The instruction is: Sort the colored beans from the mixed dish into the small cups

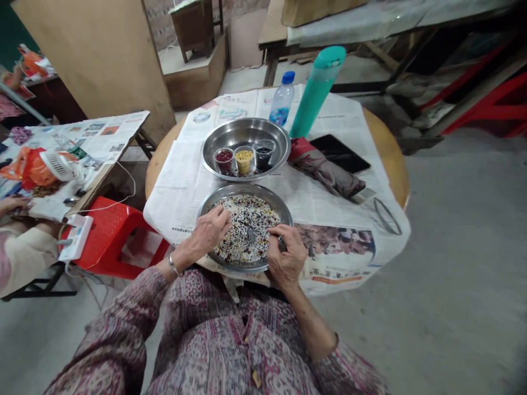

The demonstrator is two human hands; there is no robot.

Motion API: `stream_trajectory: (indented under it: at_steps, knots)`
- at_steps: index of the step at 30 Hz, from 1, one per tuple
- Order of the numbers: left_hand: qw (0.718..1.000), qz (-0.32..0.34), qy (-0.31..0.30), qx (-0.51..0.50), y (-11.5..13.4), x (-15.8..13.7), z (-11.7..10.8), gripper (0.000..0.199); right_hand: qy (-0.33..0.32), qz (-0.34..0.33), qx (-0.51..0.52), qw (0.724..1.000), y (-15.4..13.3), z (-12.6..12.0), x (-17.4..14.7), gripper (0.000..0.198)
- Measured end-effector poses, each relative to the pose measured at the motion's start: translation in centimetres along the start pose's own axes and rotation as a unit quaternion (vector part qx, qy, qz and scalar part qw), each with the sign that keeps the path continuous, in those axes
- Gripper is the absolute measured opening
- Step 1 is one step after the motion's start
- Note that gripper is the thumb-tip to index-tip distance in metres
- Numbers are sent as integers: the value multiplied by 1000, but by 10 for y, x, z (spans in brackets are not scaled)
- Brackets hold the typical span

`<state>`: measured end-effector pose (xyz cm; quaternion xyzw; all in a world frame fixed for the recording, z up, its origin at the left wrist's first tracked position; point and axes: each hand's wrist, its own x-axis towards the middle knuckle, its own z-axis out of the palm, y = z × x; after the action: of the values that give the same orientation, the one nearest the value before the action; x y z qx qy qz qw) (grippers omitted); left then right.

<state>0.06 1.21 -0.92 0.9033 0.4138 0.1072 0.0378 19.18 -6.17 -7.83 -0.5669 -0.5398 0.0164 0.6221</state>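
Note:
A round steel basin (284, 208) in front of me holds a spread of mixed grains (247, 227), mostly white with black, yellow and dark red ones among them. My left hand (211, 230) is over the basin's left side, fingers curled together. On the right rim, my right hand (288, 253) is closed too, thumb and finger bent toward the grains; a small dark spot shows between its fingers. What either hand pinches is too small to make out. Behind, a larger steel basin (214, 134) contains cups of red beans (224, 157), yellow grains (244, 156) and black beans (262, 156).
Newspaper (177, 170) covers the round table. A water bottle (282, 101), a tall teal bottle (317, 90), a folded umbrella (329, 173) and a dark tablet-like slab (340, 153) stand or lie beyond the basins. A red stool (107, 241) with a power strip (77, 238) is at left, near another person's hand (14, 204).

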Motion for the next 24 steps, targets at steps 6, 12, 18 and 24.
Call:
stream_trajectory:
  at_steps: [6, 12, 18, 24]
  knots:
    - [994, -56, 47, -87, -5, -44, 9, 17, -30, -11, 3, 999, 0, -3, -3, 13]
    - [975, -79, 116, -171, -8, -50, 28, 21, -56, -33, 11, 998, 4, -6, -5, 12]
    - [975, -83, 102, -180, -10, -52, 32, 24, -78, -63, 13, 995, 4, -9, -5, 7]
    - [973, -62, 128, -183, -8, -52, 35, 23, -96, -87, -2, 992, 8, -10, -5, 5]
